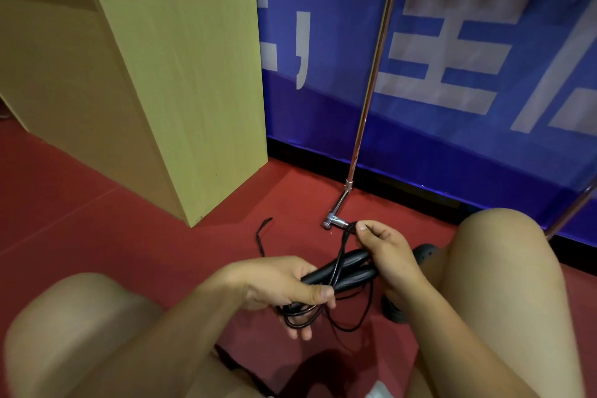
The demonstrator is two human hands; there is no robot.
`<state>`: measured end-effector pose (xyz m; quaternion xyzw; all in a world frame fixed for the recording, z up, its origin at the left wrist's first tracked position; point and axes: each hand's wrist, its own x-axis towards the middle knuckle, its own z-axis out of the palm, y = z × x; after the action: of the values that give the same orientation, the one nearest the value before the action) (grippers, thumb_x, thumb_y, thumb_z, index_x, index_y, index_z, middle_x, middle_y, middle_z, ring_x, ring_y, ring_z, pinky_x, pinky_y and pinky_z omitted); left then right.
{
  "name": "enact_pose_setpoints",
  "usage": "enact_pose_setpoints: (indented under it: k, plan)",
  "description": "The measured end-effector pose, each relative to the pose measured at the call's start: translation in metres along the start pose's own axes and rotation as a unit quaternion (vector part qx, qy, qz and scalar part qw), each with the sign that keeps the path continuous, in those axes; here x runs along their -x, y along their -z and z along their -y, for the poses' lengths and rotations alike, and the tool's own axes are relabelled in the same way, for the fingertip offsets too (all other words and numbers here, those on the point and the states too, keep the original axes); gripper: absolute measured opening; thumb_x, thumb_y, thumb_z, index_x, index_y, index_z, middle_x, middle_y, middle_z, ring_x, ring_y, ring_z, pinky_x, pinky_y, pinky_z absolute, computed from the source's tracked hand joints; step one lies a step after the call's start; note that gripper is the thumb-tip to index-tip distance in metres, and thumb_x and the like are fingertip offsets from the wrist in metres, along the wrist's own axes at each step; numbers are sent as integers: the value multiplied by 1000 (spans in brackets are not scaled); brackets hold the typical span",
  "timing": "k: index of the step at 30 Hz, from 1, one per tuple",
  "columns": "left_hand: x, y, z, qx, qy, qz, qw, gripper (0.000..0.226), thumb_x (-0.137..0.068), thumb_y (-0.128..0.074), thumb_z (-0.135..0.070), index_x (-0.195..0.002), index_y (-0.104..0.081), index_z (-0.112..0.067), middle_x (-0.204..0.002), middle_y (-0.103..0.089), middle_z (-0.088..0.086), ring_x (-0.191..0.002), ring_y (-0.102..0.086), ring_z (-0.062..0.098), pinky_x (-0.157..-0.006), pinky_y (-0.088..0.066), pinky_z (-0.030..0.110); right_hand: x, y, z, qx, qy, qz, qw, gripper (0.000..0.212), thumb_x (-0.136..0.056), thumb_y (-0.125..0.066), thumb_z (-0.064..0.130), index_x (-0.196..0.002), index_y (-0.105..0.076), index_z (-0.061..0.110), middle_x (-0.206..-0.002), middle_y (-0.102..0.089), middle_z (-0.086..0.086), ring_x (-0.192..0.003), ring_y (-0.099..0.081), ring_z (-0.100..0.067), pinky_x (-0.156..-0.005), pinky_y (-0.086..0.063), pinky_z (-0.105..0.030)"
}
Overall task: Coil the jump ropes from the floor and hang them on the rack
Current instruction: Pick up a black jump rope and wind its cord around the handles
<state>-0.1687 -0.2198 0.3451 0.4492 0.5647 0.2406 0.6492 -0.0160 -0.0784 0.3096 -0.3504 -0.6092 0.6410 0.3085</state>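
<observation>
Already gathered off the floor (97, 210): jump rope (339, 271), its two black handles lying side by side, long axis running left to right between the knees. Gripped at the near-left end by left hand (281, 284), cord loops dangling under its fingers. Pinched at the cord's upper end by right hand (387, 252), nearer the rack (374, 74), upright just beyond. Judged: wrapping unfinished, hanging next.

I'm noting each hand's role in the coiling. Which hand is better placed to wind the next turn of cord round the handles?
Right, probably. The right hand pinches the free cord above the handles, ready to lead it round. The left hand grips the handles and gathered loops.
</observation>
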Motion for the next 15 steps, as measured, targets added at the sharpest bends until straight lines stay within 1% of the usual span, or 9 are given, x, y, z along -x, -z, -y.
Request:
enact_pose_setpoints:
  k: [3,5,6,7,9,10,12,13,15]
  plan:
    - [0,2,3,7,-16,26,1000,43,-83,-66,-46,-107,-59,-11,-70,-68,4,-69,-71,19,-62,-61,28,-2,2,-4,-2,-13,8,1000,12,-95,-61,15,-86,-67,13,-67,-48,0,-63,-42,-15,-61,-36,-29]
    - [-2,1,5,19,-47,33,998,47,-80,-69,-48,-106,-57,-11,-84,-68,5,-78,-71,23,-68,-61,31,-1,4,-6,-24,-21,27,999,6,-92,-64,10,-87,-65,12,-65,-55,2,-60,-47,-14,-59,-38,-27]
    - [-3,1,6,22,-67,26,997,50,-78,-71,-50,-106,-57,-10,-95,-66,10,-86,-71,28,-74,-60,35,-1,4,-6,-31,-23,41,998,4,-90,-66,7,-89,-64,11,-67,-59,1,-60,-52,-13,-57,-40,-26]
    - [-5,0,7,26,-85,18,996,53,-78,-72,-51,-108,-57,-10,-104,-64,14,-94,-69,31,-79,-58,38,0,4,-7,-31,-26,51,998,7,-85,-67,6,-90,-63,9,-71,-64,-2,-63,-57,-14,-58,-43,-26]
    - [-7,0,8,50,-118,-7,992,52,-80,-70,-46,-112,-56,-8,-112,-64,14,-101,-67,32,-84,-57,40,0,3,-11,-1,-17,60,998,9,-81,-65,5,-90,-65,7,-79,-69,-10,-70,-61,-19,-64,-47,-31]
    - [-8,1,8,74,-132,-21,988,49,-81,-68,-42,-113,-55,-8,-110,-66,12,-99,-68,31,-83,-58,39,-1,2,-11,21,-14,56,998,6,-85,-64,5,-89,-67,8,-80,-67,-12,-71,-58,-22,-64,-45,-33]
    - [-7,1,6,123,-144,-52,981,42,-84,-66,-38,-111,-53,-9,-102,-69,10,-94,-70,31,-78,-60,39,-4,1,-15,64,-23,48,997,9,-92,-62,10,-88,-69,8,-79,-63,-10,-72,-52,-21,-65,-41,-34]
    - [-6,1,4,138,-143,-70,978,40,-85,-64,-38,-110,-52,-9,-97,-70,10,-92,-70,31,-74,-60,38,-4,1,-16,80,-26,47,995,13,-95,-61,13,-87,-69,6,-77,-61,-8,-69,-51,-19,-62,-41,-32]
    - [-5,1,1,145,-143,-109,973,39,-88,-60,-40,-112,-51,-10,-88,-71,8,-84,-71,29,-65,-61,34,-2,-1,-13,103,-36,52,993,22,-98,-58,20,-87,-66,2,-70,-56,-6,-58,-48,-14,-51,-38,-26]
